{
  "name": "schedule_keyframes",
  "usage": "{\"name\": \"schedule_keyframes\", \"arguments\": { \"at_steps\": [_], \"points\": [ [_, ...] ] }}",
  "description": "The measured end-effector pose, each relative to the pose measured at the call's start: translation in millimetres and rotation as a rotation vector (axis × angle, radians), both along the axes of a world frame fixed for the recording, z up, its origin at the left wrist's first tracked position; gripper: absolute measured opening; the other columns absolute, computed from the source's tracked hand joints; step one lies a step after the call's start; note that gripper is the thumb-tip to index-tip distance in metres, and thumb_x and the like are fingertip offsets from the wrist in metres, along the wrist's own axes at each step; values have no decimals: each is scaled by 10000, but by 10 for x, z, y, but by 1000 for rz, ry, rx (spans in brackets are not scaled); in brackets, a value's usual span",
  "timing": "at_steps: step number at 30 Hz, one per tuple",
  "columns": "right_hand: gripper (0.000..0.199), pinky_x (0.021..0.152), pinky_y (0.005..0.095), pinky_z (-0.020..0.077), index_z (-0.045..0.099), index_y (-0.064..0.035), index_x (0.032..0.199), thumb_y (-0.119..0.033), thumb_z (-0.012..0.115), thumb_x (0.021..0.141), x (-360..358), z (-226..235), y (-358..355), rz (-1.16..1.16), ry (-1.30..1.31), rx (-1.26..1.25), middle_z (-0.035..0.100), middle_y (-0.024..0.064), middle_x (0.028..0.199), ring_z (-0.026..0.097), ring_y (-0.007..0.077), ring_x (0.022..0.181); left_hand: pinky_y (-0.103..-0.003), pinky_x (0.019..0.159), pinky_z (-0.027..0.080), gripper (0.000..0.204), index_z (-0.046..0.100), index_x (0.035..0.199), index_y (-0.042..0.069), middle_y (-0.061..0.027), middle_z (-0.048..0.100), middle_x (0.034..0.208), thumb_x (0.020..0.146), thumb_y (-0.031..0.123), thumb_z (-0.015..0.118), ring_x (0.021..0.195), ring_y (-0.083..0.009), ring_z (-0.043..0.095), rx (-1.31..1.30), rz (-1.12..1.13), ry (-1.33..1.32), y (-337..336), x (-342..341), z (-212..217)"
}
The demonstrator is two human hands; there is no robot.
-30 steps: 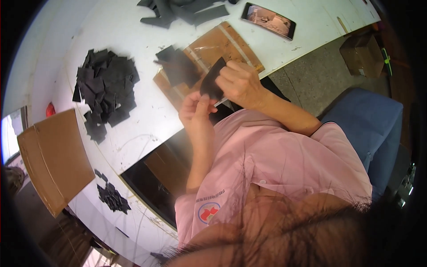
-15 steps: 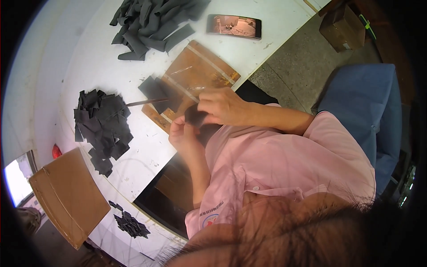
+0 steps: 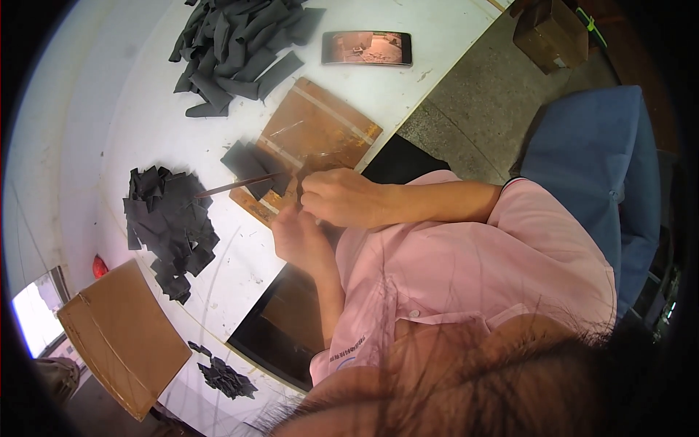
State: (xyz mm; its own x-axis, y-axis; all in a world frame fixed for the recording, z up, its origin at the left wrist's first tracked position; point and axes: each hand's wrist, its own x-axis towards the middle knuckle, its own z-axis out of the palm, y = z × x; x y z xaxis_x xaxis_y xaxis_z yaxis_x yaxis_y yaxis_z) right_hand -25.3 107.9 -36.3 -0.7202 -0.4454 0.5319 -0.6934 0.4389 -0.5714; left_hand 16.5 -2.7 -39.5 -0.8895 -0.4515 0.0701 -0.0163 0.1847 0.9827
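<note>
My left hand (image 3: 297,237) and my right hand (image 3: 342,198) meet in front of my chest, close to the table edge, with fingers curled. Between them is a small dark fabric piece, now almost wholly hidden by the fingers. Just beyond the hands, a brown board with tape strips (image 3: 318,120) lies on the white table. On its left part rest a few dark grey fabric pieces (image 3: 251,164). Across these runs a thin dark stick-like tool (image 3: 237,186), its far end reaching a heap of flat black fabric pieces (image 3: 169,218).
Dark grey fabric strips (image 3: 240,51) are piled at the table's far side, beside a phone (image 3: 366,48). A cardboard piece (image 3: 124,339) and a small black heap (image 3: 226,376) are at lower left. A blue-covered chair (image 3: 582,160) and a box (image 3: 551,36) stand at right.
The dark fabric piece, plainly seen between my hands before, is now mostly covered. My right hand has moved left and down, closer to the left. The whole view has shifted slightly.
</note>
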Motion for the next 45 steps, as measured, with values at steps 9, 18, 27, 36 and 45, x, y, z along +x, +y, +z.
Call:
{"name": "schedule_keyframes", "arguments": {
  "at_steps": [9, 18, 27, 36, 45],
  "points": [
    [128, 450, 290, 408, 426, -49, 570, -106, 540, 584, -35, -120, -230, -73, 96, 53, 416, 59, 621, 484, 192, 560, -135, 374, 277, 358, 455, 1001, 14, -64, 586, 646, 681, -87, 582, 449, -30, 426, 322, 90, -63, -292, -54, -12],
    [127, 430, 287, 403, 420, -57, 564, -96, 541, 571, -96, -115, -236, -108, 126, -12, 421, 52, 620, 491, 178, 566, -201, 580, 441, 380, 398, 1048, -5, -96, 590, 727, 702, -87, 533, 625, -115, 551, 310, 50, -142, -215, -46, 151],
    [72, 455, 286, 403, 510, -41, 628, -91, 560, 622, -69, -61, -210, 21, -101, -184, 467, 45, 621, 495, 167, 558, -147, 348, 225, 366, 425, 1050, -32, -69, 516, 747, 696, -79, 507, 369, -32, 276, 912, -211, -213, -452, -57, 136],
    [148, 514, 226, 365, 541, -13, 713, -157, 544, 751, -113, 72, -137, 488, -1402, -621, 510, -2, 601, 442, 62, 553, -167, 585, 408, 322, 433, 993, -20, -17, 479, 728, 694, -85, 532, 650, -78, 500, 190, 83, 30, -115, -74, 200],
    [134, 572, 201, 376, 553, -10, 732, -139, 549, 764, -180, 8, -98, 378, -1240, -669, 531, -12, 666, 463, 46, 636, -136, 308, 245, 343, 383, 1059, -38, -174, 547, 797, 733, -122, 450, 332, -34, 352, 782, -158, -79, -381, -22, 217]
  ]
}}
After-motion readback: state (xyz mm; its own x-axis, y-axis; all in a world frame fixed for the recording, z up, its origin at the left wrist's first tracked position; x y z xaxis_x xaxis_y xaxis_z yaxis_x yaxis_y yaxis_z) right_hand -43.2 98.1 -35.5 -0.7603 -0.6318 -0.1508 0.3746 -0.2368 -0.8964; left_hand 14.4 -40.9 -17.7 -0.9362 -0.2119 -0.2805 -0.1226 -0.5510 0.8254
